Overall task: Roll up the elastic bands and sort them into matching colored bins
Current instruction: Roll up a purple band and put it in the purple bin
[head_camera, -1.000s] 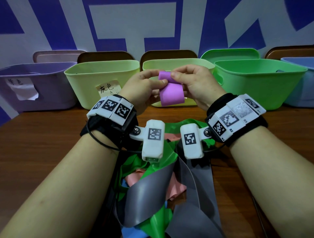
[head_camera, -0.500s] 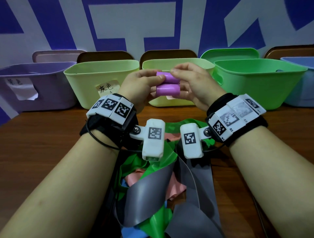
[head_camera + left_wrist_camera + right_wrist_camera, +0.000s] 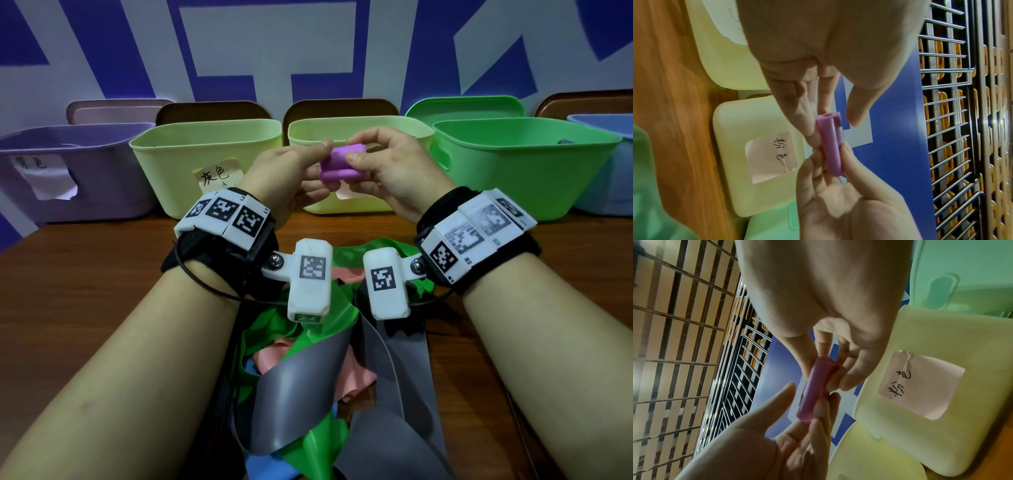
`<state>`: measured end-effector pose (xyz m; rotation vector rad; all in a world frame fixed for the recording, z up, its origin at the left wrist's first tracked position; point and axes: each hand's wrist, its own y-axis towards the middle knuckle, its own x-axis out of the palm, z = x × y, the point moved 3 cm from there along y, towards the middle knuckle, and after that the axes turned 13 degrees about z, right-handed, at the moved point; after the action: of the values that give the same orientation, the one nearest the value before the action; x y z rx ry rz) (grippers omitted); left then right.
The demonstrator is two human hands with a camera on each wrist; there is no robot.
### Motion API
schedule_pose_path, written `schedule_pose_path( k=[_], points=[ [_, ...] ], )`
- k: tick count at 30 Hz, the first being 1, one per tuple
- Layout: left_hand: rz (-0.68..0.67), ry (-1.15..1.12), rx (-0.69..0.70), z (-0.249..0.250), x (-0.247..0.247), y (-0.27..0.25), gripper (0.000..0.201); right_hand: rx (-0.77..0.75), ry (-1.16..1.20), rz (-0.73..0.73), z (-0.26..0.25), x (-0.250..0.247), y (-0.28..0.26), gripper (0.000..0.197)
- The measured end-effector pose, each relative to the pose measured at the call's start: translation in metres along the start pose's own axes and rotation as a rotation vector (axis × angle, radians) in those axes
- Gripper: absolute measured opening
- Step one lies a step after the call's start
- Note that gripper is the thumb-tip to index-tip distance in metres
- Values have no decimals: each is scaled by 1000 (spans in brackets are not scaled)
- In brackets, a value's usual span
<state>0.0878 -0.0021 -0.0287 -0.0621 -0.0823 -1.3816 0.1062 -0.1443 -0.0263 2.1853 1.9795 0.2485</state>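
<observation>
The hands [image 3: 342, 174] hide the pale bin's label [image 3: 346, 194].

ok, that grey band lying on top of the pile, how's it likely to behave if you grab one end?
Probably floppy: the grey band drapes and curls in loose loops over the pile. Likely light, since it is a thin flat strip. It may drag neighbours along, because it lies tangled with the green band and pink band.

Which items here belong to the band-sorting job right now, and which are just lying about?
In use:
purple band, nearly rolled
left hand and right hand, both pinching it
purple bin, its likely target

Lying about for now:
band pile (grey, green, pink, blue)
yellow bins
green bin
blue bin
lids behind the bins
</observation>
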Motion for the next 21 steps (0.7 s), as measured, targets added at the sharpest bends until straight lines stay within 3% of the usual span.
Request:
schedule_pose_path(
  k=[6, 15, 21],
  points=[
    [12, -46, 19, -1, -3, 2, 22, -8, 30, -8, 0, 1, -1, 27],
    [29, -85, 5, 1, -2, 1, 19, 25, 8, 8, 4, 0, -1, 5],
    [-2, -47, -23, 1, 1, -2, 31, -33, 12, 32, 5, 0, 4, 12]
  ],
)
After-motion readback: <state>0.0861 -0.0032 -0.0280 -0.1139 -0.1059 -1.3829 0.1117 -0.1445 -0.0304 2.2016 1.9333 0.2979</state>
